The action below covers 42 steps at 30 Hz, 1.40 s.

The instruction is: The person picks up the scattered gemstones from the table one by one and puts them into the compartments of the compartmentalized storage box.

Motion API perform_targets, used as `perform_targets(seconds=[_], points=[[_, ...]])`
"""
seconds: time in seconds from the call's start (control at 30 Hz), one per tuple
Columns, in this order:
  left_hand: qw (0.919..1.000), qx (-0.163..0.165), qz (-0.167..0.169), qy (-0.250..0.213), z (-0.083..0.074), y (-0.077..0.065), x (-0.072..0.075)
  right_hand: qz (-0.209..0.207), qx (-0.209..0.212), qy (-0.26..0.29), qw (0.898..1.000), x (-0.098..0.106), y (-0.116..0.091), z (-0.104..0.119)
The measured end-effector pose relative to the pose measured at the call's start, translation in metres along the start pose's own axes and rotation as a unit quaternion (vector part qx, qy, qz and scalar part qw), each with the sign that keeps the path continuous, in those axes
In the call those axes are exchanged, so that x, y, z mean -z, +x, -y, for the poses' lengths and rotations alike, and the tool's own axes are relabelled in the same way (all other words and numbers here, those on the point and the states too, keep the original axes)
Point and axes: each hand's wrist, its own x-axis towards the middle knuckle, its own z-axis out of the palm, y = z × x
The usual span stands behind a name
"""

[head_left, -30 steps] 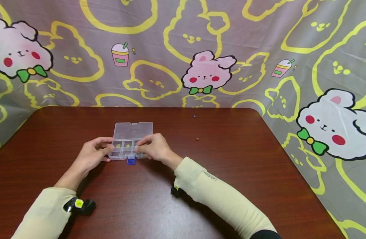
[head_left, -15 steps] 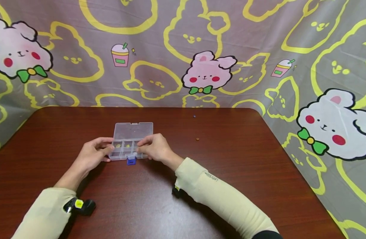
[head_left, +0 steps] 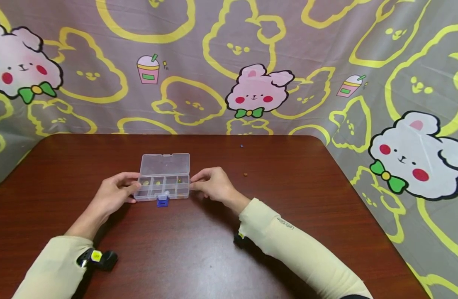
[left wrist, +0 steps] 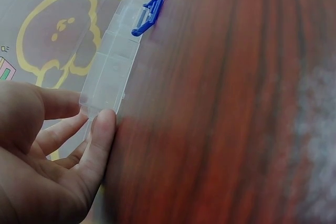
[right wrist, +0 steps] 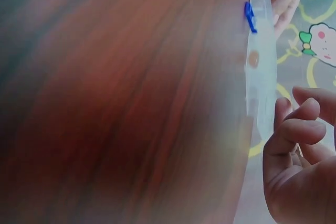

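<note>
A clear plastic compartment box (head_left: 170, 185) stands on the table with its transparent lid (head_left: 165, 165) raised at the back. Small yellowish pieces (head_left: 158, 182) lie in back compartments, and an orange-brown piece (right wrist: 254, 59) shows through the front right. My left hand (head_left: 115, 192) grips the box's left end, thumb at the front corner, fingers behind, as the left wrist view (left wrist: 58, 156) also shows. My right hand (head_left: 214, 185) is just beside the box's right end, fingers loosely bent. In the right wrist view, nothing shows between those fingers; whether they touch the box is unclear.
A blue latch (head_left: 162, 202) hangs from the box's front edge. On the brown table (head_left: 214, 249) to the right lie a tiny orange-brown piece (head_left: 245, 174) and, farther back, a tiny blue one (head_left: 242, 145). A patterned curtain (head_left: 199, 54) rises behind the table.
My right hand has moved right, from over the box's right compartments to beside its right end. The right compartments now show. My left hand keeps its grip; the head view has shifted slightly.
</note>
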Motion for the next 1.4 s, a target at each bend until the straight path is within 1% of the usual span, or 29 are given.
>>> perform_targets(seconds=[0.13, 0.27, 0.47, 0.57, 0.7, 1.07, 1.27, 1.4], points=[[1.0, -0.005, 0.0, -0.002, 0.0, 0.0, 0.0, -0.001, -0.006, -0.017, 1.0, 0.016, -0.007, -0.007], [1.0, -0.007, -0.002, 0.004, 0.001, -0.001, 0.001, 0.002, -0.012, -0.046, 0.999, 0.031, -0.015, -0.011], [1.0, -0.008, -0.002, 0.004, 0.001, -0.001, 0.001, -0.002, 0.007, -0.097, 0.995, 0.053, -0.028, -0.014], [1.0, -0.008, -0.001, 0.002, 0.001, 0.0, 0.001, -0.008, 0.013, -0.103, 0.995, 0.063, -0.033, -0.016], [1.0, -0.006, -0.002, 0.001, 0.002, 0.0, 0.001, -0.012, 0.007, -0.1, 0.995, 0.075, -0.037, -0.02], [1.0, -0.006, -0.001, -0.001, 0.002, 0.001, 0.001, -0.036, -0.007, -0.121, 0.992, 0.11, -0.038, -0.038], [1.0, -0.003, -0.001, 0.007, 0.001, 0.002, 0.002, -0.052, -0.002, -0.13, 0.99, 0.125, -0.032, -0.047], [1.0, 0.0, -0.002, 0.009, 0.001, 0.001, 0.002, -0.06, -0.014, -0.122, 0.991, 0.132, -0.026, -0.051]])
